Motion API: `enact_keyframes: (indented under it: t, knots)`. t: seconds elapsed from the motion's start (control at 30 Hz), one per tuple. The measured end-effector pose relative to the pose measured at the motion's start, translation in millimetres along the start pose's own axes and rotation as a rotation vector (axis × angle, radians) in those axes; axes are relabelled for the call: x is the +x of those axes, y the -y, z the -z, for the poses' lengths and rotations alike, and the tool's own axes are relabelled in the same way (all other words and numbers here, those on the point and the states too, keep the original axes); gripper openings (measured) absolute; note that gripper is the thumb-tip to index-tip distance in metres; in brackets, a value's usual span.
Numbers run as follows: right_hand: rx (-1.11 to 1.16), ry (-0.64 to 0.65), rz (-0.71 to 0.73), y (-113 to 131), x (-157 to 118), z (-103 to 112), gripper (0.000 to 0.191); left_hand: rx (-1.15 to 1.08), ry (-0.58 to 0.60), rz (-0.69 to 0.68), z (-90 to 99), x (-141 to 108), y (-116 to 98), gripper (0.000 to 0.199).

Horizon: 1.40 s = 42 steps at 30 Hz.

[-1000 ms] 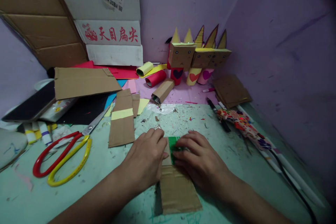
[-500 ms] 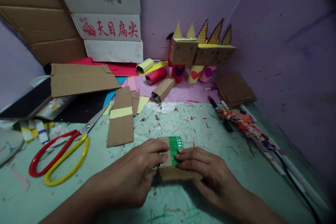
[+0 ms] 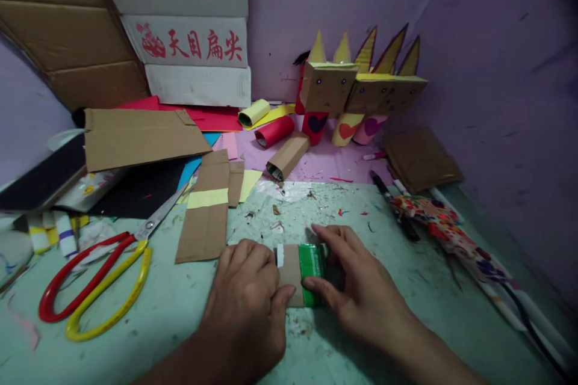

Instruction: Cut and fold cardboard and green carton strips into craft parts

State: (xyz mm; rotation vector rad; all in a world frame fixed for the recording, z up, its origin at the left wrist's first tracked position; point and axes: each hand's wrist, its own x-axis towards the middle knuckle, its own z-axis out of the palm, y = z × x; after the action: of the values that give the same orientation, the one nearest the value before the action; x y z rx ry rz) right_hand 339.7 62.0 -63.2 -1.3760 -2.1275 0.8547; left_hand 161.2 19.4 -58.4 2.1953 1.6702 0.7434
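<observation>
A small folded piece of cardboard (image 3: pixel 289 274), brown with a green printed band along its right side and a white patch at its upper left, is between my hands low over the table. My left hand (image 3: pixel 250 292) grips its left end, thumb on the near face and fingers curled behind. At the other end, my right hand (image 3: pixel 354 280) pinches the green part, its thumb on the front and its forefinger raised behind. The far side of the cardboard is hidden. Left of my hands lies a flat cardboard strip (image 3: pixel 205 231) with a yellow paper band.
Large scissors (image 3: pixel 135 240) with red and yellow handles lie at left. A glue gun (image 3: pixel 433 222) wrapped in floral covering and a black marker (image 3: pixel 392 204) lie at right. Paper-tube figures (image 3: pixel 327 90) stand at the back, near a cardboard tube (image 3: pixel 289 156).
The cardboard's lower flap, which jutted toward me, is now out of sight. My left hand has turned to close around the left end; my right hand has shifted onto the green edge.
</observation>
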Motion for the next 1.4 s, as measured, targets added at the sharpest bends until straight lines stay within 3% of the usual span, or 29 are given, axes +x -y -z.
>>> enact_keyframes:
  t: [0.1, 0.2, 0.33, 0.4, 0.5, 0.63, 0.73, 0.97, 1.2, 1.3, 1.4]
  knots:
    - [-0.033, 0.115, -0.058, 3, 10, 7, 0.035, 0.046, 0.046, 0.023, 3.1, 2, 0, 0.015]
    - [0.047, 0.148, -0.070, 3, 13, 11, 0.028, -0.024, -0.017, 0.066, 2.2, 1, 2, 0.008]
    - [0.287, 0.112, -0.007, 3, 5, 11, 0.024, -0.214, -0.039, 0.174, 1.4, 1, 4, 0.056]
    - [0.401, 0.085, 0.043, 7, 2, 10, 0.018, -0.321, 0.032, 0.197, 3.7, 3, 4, 0.049]
    - [0.474, 0.074, 0.093, 15, 1, 11, 0.014, -0.433, 0.079, 0.065, 7.5, 6, 3, 0.007]
    - [0.556, 0.074, 0.225, 17, 3, 8, 0.028, -0.480, -0.044, -0.173, 6.3, 5, 3, 0.021]
    - [0.655, 0.102, 0.391, 15, 2, 2, 0.034, -0.461, -0.049, -0.276, 6.3, 2, 1, 0.021]
    - [0.622, -0.129, 0.572, 18, -7, -9, 0.030, -0.405, -0.076, -0.434, 21.9, 4, -10, 0.021]
    - [0.568, -0.101, 0.433, 27, -4, 3, 0.013, -0.407, -0.032, -0.226, 20.3, 6, -5, 0.027]
    - [0.400, -0.327, 0.557, 22, -6, 6, 0.018, -0.563, -0.046, -0.058, 19.9, 7, -5, 0.012]
    - [0.107, -0.541, 0.763, 13, -3, 5, 0.033, -0.907, 0.046, 0.244, 17.3, 9, -7, 0.039]
